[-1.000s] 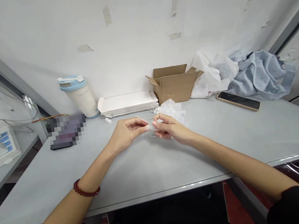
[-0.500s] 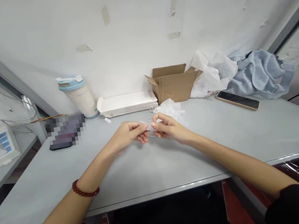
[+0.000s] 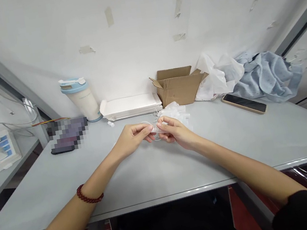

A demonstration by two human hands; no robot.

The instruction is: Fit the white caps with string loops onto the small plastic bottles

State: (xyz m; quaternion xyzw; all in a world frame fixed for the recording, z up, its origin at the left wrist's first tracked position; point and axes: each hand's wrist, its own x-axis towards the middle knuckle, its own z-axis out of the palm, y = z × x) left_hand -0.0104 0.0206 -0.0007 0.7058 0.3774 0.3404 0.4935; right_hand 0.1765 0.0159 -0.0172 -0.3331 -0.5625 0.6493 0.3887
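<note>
Over the middle of the grey table (image 3: 162,168), both my hands pinch one small whitish translucent piece (image 3: 155,129) with a thin white cord looping from it. Its exact kind is too small to make out. My left hand (image 3: 135,137) closes thumb and fingers on the left end. From the other side, my right hand (image 3: 175,129) grips the right end, its thumb and forefinger near the left fingertips. Just behind my right hand lies a pile of clear plastic pieces with strings (image 3: 175,109), partly covered by that hand.
Along the wall stand a blue-lidded tumbler (image 3: 82,99), a stack of white flat boxes (image 3: 131,106), an open cardboard box (image 3: 180,89) and white plastic bags (image 3: 216,77). A phone (image 3: 244,103) lies before a blue cloth (image 3: 267,74). At left is a blurred-out dark item (image 3: 68,135).
My fingers have shifted slightly on the small piece. The right hand has turned a little, and more of the translucent piece shows between the fingertips.
</note>
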